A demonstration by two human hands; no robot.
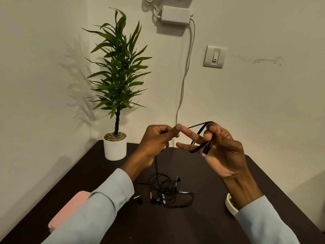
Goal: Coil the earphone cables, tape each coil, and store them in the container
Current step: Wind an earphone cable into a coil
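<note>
Dark table (211, 217), both hands (raised) winding black cable (198, 132) w/ fingers (189, 134)

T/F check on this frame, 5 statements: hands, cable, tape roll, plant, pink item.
1. The right hand has a black cable looped around its fingers. True.
2. The left hand rests flat on the table. False: it is raised, pinching the cable.
3. A tape roll lies near the right wrist. True.
4. The potted plant stands at the table's right edge. False: it is at the far left corner.
5. The tangled earphones sit inside the pink item. False: they lie loose on the table.
</note>
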